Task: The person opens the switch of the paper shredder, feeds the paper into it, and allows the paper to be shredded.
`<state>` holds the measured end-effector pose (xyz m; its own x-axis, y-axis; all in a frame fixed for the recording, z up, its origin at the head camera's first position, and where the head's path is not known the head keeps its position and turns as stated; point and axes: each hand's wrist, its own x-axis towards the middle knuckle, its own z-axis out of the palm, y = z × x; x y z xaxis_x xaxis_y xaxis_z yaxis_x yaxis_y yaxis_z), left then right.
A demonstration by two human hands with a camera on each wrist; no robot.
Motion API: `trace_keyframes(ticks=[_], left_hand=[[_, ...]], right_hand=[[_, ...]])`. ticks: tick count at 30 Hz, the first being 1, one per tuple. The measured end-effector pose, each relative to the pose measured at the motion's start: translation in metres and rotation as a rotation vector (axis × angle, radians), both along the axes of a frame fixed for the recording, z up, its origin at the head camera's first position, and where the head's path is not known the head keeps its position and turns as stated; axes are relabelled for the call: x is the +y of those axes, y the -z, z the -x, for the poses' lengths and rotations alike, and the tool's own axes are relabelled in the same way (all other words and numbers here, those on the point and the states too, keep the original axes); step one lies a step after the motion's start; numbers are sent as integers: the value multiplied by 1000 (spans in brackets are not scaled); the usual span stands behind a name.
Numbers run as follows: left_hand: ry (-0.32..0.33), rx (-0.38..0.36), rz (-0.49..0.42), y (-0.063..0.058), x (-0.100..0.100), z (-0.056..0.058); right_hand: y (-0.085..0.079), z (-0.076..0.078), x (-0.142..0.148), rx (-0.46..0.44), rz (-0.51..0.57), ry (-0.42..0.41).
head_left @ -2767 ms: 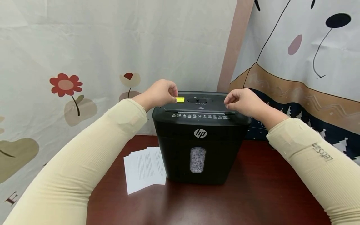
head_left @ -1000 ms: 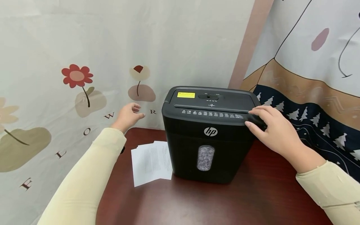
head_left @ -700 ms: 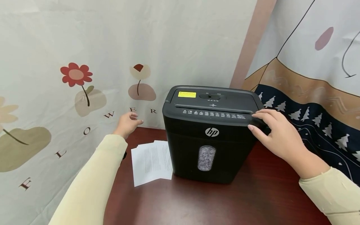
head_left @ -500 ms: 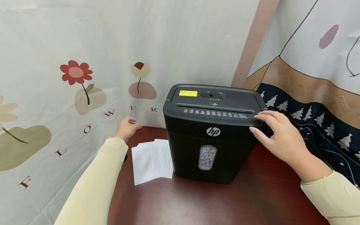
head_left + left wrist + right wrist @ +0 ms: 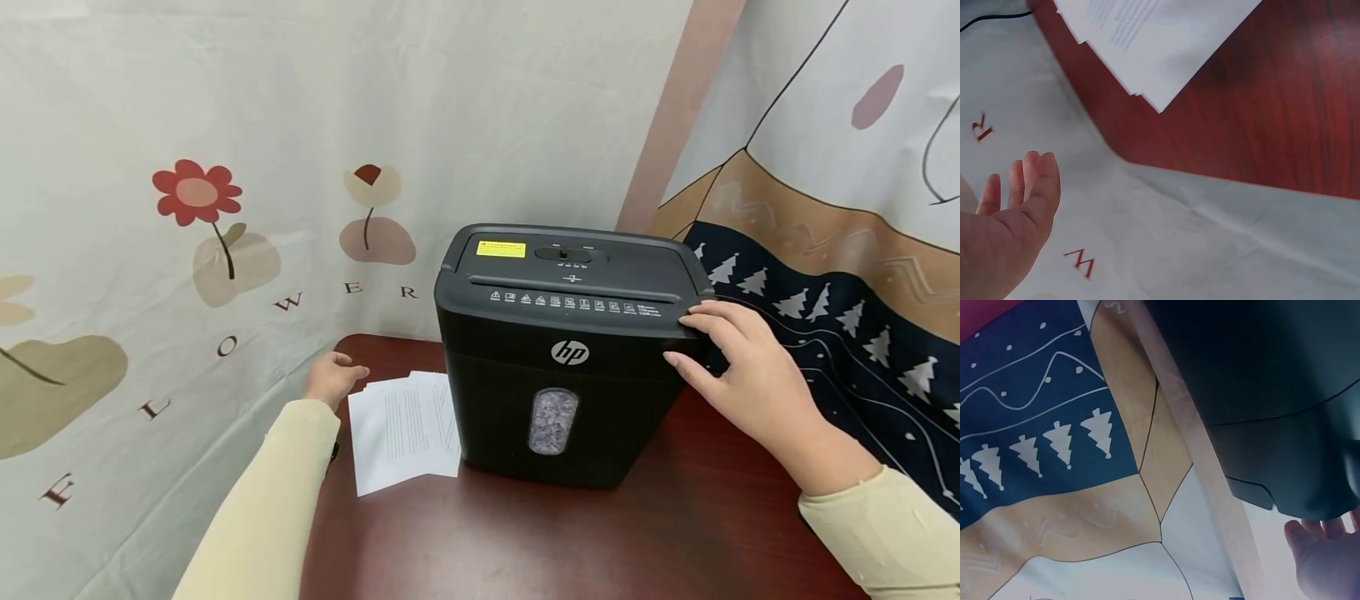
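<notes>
A black HP paper shredder (image 5: 495, 375) stands upright on the table, its front window (image 5: 553, 421) showing shredded paper. Printed sheets of paper (image 5: 401, 429) lie fanned at its left side. My left hand (image 5: 331, 379) is just left of the papers near the table's back left corner; in the left wrist view its fingers (image 5: 1041, 187) are loosely bent and hold nothing. My right hand (image 5: 750, 383) rests its fingertips at the shredder's upper right edge, thumb toward the front. In the right wrist view those fingertips meet the lid's edge, partly hidden.
The dark red wooden table (image 5: 517, 542) has its left edge beside my left hand. A printed cloth (image 5: 300, 125) hangs behind, and a patterned one (image 5: 810, 283) is at the right. A black cable (image 5: 994, 17) shows in the left wrist view.
Both hands have come away from above the shredder's top. The left hand has moved left and down toward the papers; the right has shifted to the shredder's right edge.
</notes>
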<state>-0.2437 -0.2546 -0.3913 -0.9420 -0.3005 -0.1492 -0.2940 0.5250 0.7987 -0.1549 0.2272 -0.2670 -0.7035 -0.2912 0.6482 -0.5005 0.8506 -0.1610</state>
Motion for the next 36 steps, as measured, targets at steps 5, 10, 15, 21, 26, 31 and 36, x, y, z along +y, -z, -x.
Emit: trace_keyframes(ticks=[5, 10, 15, 21, 26, 31, 36], left_hand=[[-56, -23, 21, 21, 3, 0], [-91, -60, 68, 42, 7, 3], [-107, -80, 68, 58, 9, 5], [-111, -93, 80, 78, 11, 7], [-124, -106, 107, 93, 13, 9], [-140, -134, 117, 105, 15, 11], [-143, -156, 149, 111, 19, 11]], right_hand=[[2, 1, 1, 16, 9, -8], [2, 0, 2, 40, 15, -10], [2, 1, 3, 67, 17, -27], [4, 2, 4, 96, 26, -59], [6, 4, 4, 93, 27, -59], [6, 4, 2, 86, 13, -42], [7, 4, 0, 79, 10, -34]])
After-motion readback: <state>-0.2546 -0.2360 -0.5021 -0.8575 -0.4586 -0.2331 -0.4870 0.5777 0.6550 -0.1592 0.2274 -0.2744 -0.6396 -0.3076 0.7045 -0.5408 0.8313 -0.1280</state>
